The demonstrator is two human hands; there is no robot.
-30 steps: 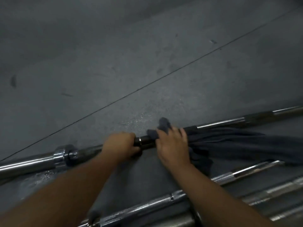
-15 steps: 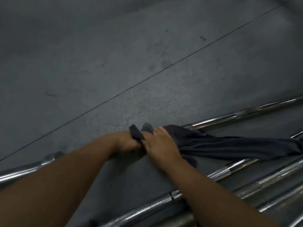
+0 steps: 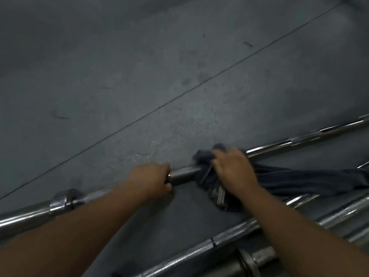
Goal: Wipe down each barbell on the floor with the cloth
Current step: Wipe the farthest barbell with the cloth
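Observation:
A chrome barbell [image 3: 279,146] lies on the dark floor, running from the lower left to the right edge. My left hand [image 3: 149,179] grips its shaft just right of the collar [image 3: 60,202]. A short stretch of bare shaft shows between my hands. My right hand [image 3: 233,168] holds a dark blue cloth [image 3: 299,180] wrapped around the shaft. The rest of the cloth trails to the right across the floor and over a nearer bar.
Several more chrome barbells [image 3: 229,236] lie side by side nearer to me at the lower right, one with its sleeve end [image 3: 257,258] at the bottom. The grey rubber floor [image 3: 139,66] stretches beyond, crossed by a thin diagonal seam.
My right hand and the cloth slid right along the shaft, away from my left hand, baring a stretch of shaft between them. The view shifted, bringing the collar back into sight.

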